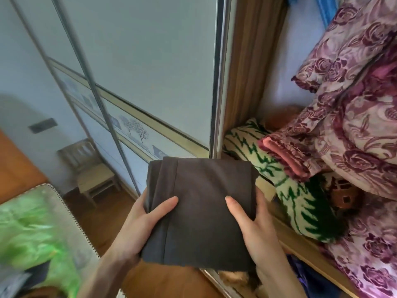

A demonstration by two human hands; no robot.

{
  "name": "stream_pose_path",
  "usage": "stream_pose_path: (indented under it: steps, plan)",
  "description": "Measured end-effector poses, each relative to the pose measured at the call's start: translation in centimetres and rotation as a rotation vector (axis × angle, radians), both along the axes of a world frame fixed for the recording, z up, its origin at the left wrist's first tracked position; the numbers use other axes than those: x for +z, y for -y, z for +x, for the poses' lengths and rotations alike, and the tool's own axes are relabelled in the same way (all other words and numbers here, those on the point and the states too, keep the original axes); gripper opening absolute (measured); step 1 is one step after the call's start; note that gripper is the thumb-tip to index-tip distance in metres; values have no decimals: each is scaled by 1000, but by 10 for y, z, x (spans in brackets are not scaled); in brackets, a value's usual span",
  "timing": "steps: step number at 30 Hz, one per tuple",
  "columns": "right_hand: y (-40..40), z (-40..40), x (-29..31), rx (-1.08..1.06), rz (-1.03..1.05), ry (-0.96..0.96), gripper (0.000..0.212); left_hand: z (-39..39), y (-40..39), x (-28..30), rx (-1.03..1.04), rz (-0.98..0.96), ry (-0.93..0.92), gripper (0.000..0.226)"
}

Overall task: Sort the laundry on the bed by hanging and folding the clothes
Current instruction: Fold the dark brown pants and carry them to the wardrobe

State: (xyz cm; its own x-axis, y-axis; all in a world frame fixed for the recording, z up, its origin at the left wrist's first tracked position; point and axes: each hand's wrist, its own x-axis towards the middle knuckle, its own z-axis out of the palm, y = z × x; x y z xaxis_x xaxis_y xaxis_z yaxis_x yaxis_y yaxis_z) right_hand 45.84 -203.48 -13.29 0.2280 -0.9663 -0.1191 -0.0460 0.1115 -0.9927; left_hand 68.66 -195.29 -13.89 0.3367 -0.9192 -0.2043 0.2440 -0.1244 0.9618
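A dark brown folded garment (202,209) is held flat in front of me, in the middle of the head view. My left hand (141,224) grips its left edge, thumb lying on top. My right hand (253,229) grips its right edge the same way. The fingers of both hands are hidden under the cloth. The garment hovers just in front of the open wardrobe shelf (305,248) on the right. The bed (34,229), with a green patterned cover, lies at the lower left.
A sliding wardrobe door (133,67) with a metal edge stands behind the garment. The shelf holds a cream and green folded blanket (296,194), pink cloth (285,155) and purple rose-patterned bedding (354,104). A small wooden chair (90,168) stands on the wooden floor.
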Motion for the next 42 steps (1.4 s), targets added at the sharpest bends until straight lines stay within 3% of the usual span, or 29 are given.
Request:
stream_pose_path:
  steps: [4,13,18,20,28,42]
  plan:
    - [-5,57,-8,115,34,20,80,53,-19,-11,114,-17,35,68]
    - [36,231,3,372,17,67,59,199,-17,-15,303,-87,-29,56]
    - [63,322,6,484,-6,62,54,274,-11,-16,438,-93,-34,68]
    - [71,350,6,499,2,58,58,297,-10,-15,468,-99,-54,72]
    - [90,434,0,566,5,57,38,364,-3,-19,549,-84,-33,69]
    - [163,596,-20,616,58,60,46,513,60,-37,592,-14,-50,71]
